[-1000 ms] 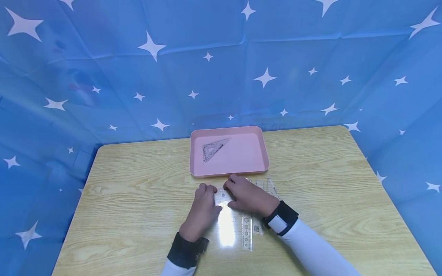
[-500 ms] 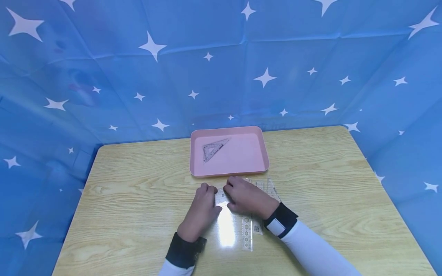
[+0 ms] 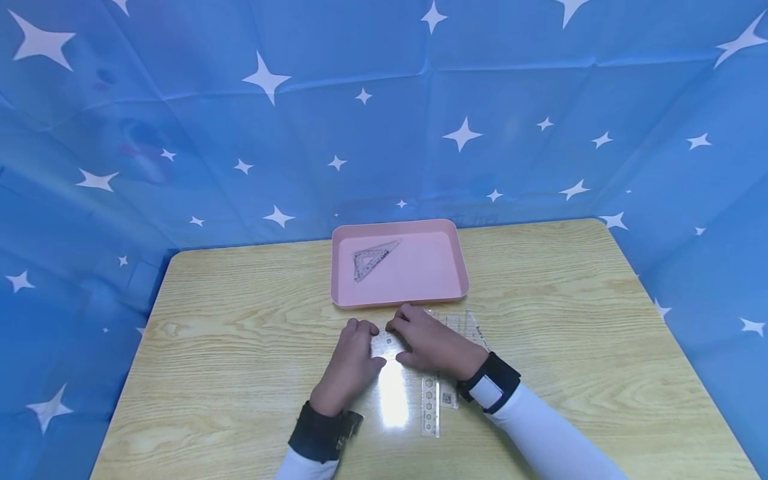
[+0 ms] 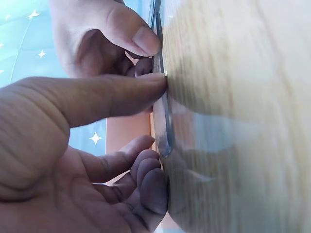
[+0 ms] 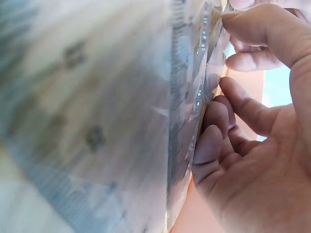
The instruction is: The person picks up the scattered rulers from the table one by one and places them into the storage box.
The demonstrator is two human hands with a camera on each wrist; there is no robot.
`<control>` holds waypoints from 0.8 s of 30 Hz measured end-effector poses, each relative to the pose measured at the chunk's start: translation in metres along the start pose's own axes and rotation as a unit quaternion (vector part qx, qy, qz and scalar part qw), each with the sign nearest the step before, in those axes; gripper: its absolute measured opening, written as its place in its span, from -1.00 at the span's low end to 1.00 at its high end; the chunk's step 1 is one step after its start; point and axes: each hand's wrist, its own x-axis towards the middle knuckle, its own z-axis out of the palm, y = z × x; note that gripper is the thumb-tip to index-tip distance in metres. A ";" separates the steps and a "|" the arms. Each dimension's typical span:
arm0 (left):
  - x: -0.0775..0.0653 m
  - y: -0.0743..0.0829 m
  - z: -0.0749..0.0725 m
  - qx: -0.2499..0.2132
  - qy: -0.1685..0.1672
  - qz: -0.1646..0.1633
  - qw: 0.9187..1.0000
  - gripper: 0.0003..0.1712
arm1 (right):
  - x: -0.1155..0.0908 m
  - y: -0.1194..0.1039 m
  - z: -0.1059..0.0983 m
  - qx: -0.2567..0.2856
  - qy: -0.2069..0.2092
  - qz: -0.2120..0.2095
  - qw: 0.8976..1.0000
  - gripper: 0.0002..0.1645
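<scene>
A clear flat plastic drafting piece with printed marks (image 3: pixel 385 343) lies on the table between the two hands; its ends are hidden, so its full shape cannot be told. My left hand (image 3: pixel 352 361) pinches its left part, thumb at the near edge and curled fingers at the far edge. From the other side my right hand (image 3: pixel 435 342) holds it likewise. In the left wrist view, the left thumb (image 4: pixel 116 99) touches the thin edge of the piece (image 4: pixel 164 126). Beneath and beside my right hand lie a clear stencil ruler (image 3: pixel 429 407), another clear ruler (image 3: pixel 448 399) and a clear set square (image 3: pixel 474 329).
Just beyond the hands stands a pink tray (image 3: pixel 432 267) with a clear set square (image 3: pixel 373 260) at its left. The wooden table (image 3: pixel 240 347) ends at a blue star-patterned cloth (image 3: pixel 360 133). Close in the right wrist view is blurred clear plastic with a scale (image 5: pixel 97 121).
Both hands keep their hold on the clear piece and stay in nearly the same place, with only slight shifts of the fingers. The tray and the other drawing tools have not moved.
</scene>
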 end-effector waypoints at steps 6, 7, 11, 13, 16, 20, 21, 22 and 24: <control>-0.001 0.001 0.001 -0.003 -0.001 -0.008 1.000 -0.49 | 0.003 0.000 -0.002 0.033 -0.019 0.020 0.999 -0.36; -0.001 0.001 0.001 -0.004 0.000 -0.009 1.000 -0.49 | 0.003 0.000 -0.003 0.033 -0.025 0.022 0.999 -0.36; 0.000 0.002 0.003 -0.002 0.003 -0.013 1.000 -0.46 | 0.005 -0.001 -0.004 0.032 -0.040 0.031 0.998 -0.36; -0.001 0.002 0.003 -0.006 0.001 -0.020 1.000 -0.43 | 0.006 0.000 -0.004 0.030 -0.042 0.034 0.998 -0.37; -0.001 0.004 0.002 -0.014 -0.005 -0.035 0.999 -0.38 | 0.005 0.000 -0.003 0.028 -0.040 0.030 0.998 -0.38; -0.001 0.005 0.003 -0.013 -0.003 -0.037 0.999 -0.42 | 0.004 0.001 -0.003 0.030 -0.032 0.021 0.999 -0.38; -0.001 0.005 0.003 -0.009 0.000 -0.034 0.999 -0.44 | 0.004 0.002 -0.003 0.031 -0.029 0.019 0.999 -0.37; -0.001 0.005 0.003 -0.006 0.003 -0.032 0.999 -0.45 | 0.004 0.002 -0.003 0.032 -0.028 0.019 0.999 -0.36; -0.001 0.004 0.004 -0.002 0.006 -0.030 1.000 -0.48 | 0.002 0.002 -0.002 0.035 -0.025 0.018 0.999 -0.32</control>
